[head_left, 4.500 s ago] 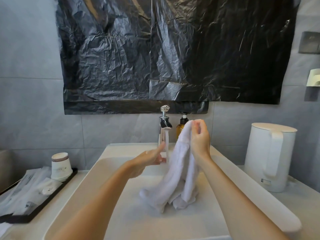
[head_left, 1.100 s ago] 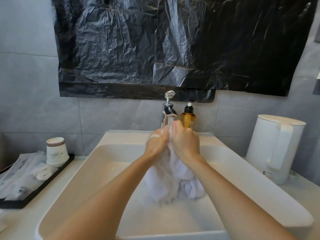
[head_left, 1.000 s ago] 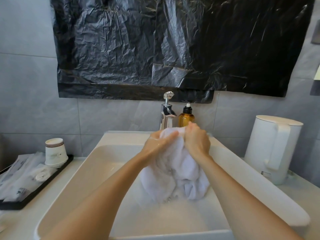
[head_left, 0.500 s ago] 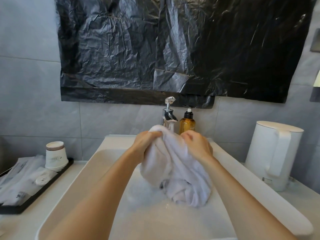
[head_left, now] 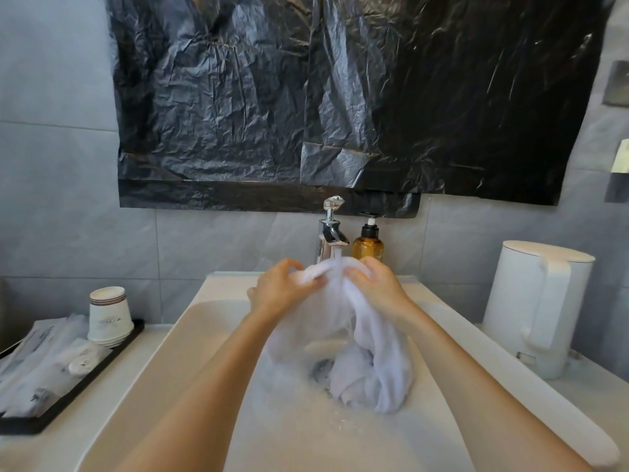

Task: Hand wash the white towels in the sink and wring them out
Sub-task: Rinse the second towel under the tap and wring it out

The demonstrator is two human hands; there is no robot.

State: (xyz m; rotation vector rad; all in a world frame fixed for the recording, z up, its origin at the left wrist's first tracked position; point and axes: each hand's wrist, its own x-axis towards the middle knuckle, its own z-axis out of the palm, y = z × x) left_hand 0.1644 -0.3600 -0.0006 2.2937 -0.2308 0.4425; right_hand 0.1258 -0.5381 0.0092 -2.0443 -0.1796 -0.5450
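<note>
A wet white towel hangs from both my hands over the white sink. My left hand grips its top edge on the left. My right hand grips the same edge on the right. The stretch of towel between them sits under the chrome tap, and water runs onto it. The towel's lower folds bunch in the basin at the right, with foamy water around them.
An amber soap pump bottle stands right of the tap. A white kettle sits on the counter at right. At left, a black tray holds paper cups and wrapped items. Black plastic sheeting covers the wall above.
My hands have moved apart along the towel's top edge and spread it under the running tap. The towel's bulk has dropped lower into the basin.
</note>
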